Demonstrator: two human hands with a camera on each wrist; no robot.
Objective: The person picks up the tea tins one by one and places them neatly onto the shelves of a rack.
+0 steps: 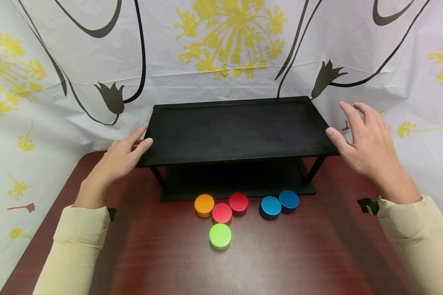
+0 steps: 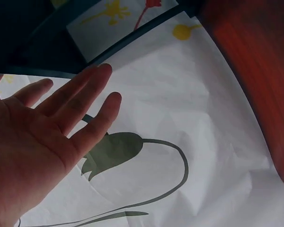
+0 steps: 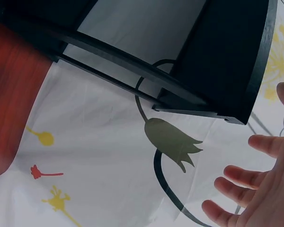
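Observation:
A black two-tier shelf (image 1: 236,131) stands on the dark red table. At its left end is my left hand (image 1: 116,162), with thumb and fingers extended at the edge of the top board; whether it touches there I cannot tell. In the left wrist view the palm of the left hand (image 2: 42,137) shows, its fingers spread and holding nothing. Beyond the shelf's right edge hovers my right hand (image 1: 371,147), fingers loosely bent and apart, the thumb tip near the board's corner. The right wrist view shows the right hand (image 3: 260,189) partly, beside the shelf's end (image 3: 217,66).
Before the shelf lie round discs: orange (image 1: 204,205), two red, one of them in front (image 1: 222,213), a green one (image 1: 220,236) nearest me, and two blue, the left one (image 1: 270,207) touching the other. A flower-printed white cloth (image 1: 162,53) hangs behind and at both sides.

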